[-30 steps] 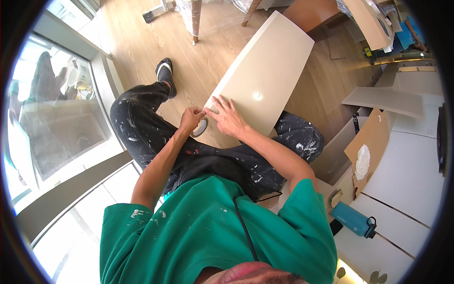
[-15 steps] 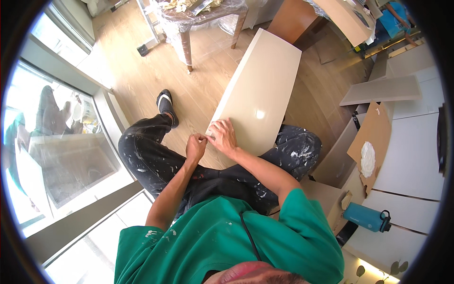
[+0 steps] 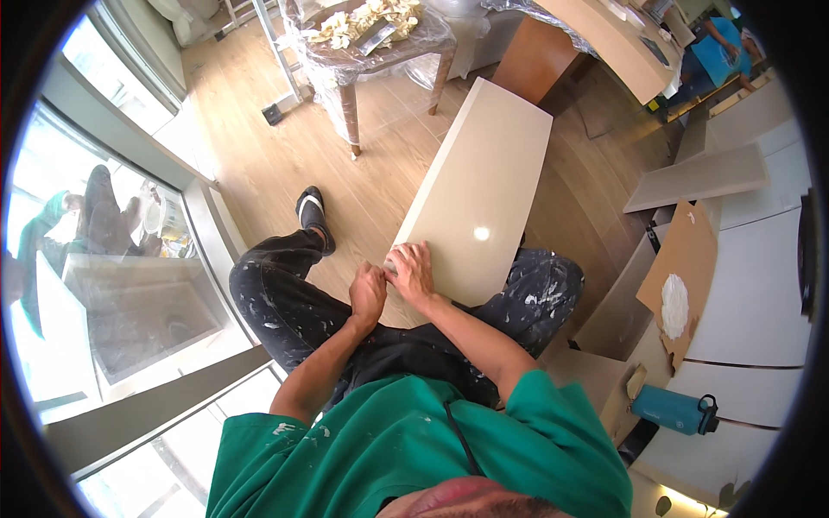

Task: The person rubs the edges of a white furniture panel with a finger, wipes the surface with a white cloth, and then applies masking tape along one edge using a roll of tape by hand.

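A long, glossy cream panel point(image 3: 488, 186) stretches away from me between my spread knees, its near end by my right thigh. On its near left corner rests my right hand point(image 3: 413, 274), fingers bent over the top face and thumb toward the edge, gripping that corner. Just left of the same corner is my left hand point(image 3: 369, 293), closed, with its fingertips pinched together against the edge near the right thumb. Whatever the left fingers pinch is too small or hidden to make out.
Ahead stands a plastic-wrapped stool point(image 3: 371, 47) holding pale scraps and a flat blade tool. A ladder foot point(image 3: 273, 114) is beside it. To my right lie cardboard with white paste point(image 3: 675, 302) and a blue bottle point(image 3: 673, 408). Another person point(image 3: 721, 52) is at far right; glass point(image 3: 129, 285) at left.
The whole view has shifted, so the panel and stool appear lower. Both hands stay at the panel's near left corner, with the left hand's wrist turned slightly.
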`<state>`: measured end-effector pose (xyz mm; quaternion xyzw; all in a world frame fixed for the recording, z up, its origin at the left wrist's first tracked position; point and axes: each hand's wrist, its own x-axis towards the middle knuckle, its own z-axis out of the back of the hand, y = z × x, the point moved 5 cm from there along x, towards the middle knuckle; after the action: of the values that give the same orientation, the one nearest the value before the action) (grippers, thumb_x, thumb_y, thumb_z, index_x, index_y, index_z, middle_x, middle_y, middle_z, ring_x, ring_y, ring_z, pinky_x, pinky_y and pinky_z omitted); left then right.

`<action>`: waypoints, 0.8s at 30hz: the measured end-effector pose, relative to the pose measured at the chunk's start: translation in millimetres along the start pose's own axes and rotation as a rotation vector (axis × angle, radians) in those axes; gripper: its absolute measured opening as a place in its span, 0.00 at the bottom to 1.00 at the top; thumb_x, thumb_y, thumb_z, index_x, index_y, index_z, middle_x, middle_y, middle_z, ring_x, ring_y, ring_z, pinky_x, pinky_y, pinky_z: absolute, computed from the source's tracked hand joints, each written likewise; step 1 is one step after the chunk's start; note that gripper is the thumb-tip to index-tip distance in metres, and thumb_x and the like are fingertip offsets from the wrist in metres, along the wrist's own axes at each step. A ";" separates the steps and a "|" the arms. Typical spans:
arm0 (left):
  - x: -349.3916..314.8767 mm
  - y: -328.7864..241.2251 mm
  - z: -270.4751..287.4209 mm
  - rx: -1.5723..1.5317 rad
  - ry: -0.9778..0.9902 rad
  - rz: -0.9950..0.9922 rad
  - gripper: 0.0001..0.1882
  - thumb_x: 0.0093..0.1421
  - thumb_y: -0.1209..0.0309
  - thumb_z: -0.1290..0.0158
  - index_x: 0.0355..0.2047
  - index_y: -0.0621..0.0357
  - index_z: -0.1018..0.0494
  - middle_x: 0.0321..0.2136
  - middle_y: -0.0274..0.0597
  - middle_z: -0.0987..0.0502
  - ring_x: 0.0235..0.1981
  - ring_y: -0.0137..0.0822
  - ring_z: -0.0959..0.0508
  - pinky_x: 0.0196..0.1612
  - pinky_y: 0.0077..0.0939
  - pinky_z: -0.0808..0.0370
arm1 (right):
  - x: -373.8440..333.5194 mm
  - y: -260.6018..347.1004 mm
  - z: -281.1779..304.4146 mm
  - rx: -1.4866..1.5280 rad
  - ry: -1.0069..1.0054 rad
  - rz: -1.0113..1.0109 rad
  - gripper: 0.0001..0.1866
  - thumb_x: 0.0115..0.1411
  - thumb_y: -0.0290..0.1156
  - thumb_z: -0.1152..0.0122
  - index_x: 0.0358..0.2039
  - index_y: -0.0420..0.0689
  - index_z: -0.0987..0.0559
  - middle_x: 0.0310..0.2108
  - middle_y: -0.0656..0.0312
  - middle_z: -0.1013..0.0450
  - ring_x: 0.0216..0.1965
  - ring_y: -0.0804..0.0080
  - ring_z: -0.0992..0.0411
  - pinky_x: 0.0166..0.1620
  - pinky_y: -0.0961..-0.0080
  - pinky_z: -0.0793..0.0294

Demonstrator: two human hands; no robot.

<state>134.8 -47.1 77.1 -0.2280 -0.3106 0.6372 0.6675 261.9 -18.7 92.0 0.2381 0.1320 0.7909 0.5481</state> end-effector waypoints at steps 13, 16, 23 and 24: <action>-18.5 -11.2 31.2 -0.167 0.172 0.123 0.19 0.56 0.72 0.36 0.48 0.64 0.20 0.36 0.55 0.24 0.35 0.50 0.21 0.41 0.40 0.23 | -3.6 -21.3 -13.3 -0.166 0.100 -0.006 0.30 0.52 0.42 0.25 0.53 0.49 0.25 0.55 0.58 0.31 0.62 0.59 0.37 0.69 0.41 0.46; 51.7 -19.6 61.1 -0.075 0.072 -0.004 0.39 0.53 0.75 0.33 0.65 0.62 0.33 0.37 0.54 0.25 0.34 0.47 0.23 0.40 0.39 0.24 | 7.1 -5.7 50.6 0.026 0.240 -0.153 0.38 0.54 0.44 0.26 0.62 0.45 0.28 0.62 0.50 0.34 0.66 0.53 0.39 0.69 0.46 0.45; 298.8 16.7 134.6 -0.076 -0.147 -0.198 0.30 0.55 0.64 0.33 0.56 0.64 0.24 0.42 0.55 0.20 0.31 0.41 0.19 0.35 0.36 0.21 | -39.2 14.5 255.7 0.165 -0.371 -0.075 0.23 0.56 0.35 0.30 0.51 0.41 0.21 0.57 0.51 0.29 0.64 0.47 0.35 0.66 0.52 0.37; 334.1 -10.4 129.5 -0.080 -0.166 -0.176 0.24 0.55 0.63 0.32 0.48 0.65 0.20 0.43 0.57 0.20 0.32 0.43 0.18 0.37 0.35 0.21 | -65.8 -3.1 269.5 0.044 -0.442 -0.162 0.21 0.57 0.34 0.31 0.50 0.41 0.21 0.58 0.50 0.29 0.64 0.45 0.36 0.66 0.50 0.38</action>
<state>49.2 271.6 216.9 -0.1726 -0.4087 0.5798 0.6833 423.7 -92.8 304.8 0.4060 0.0448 0.6700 0.6199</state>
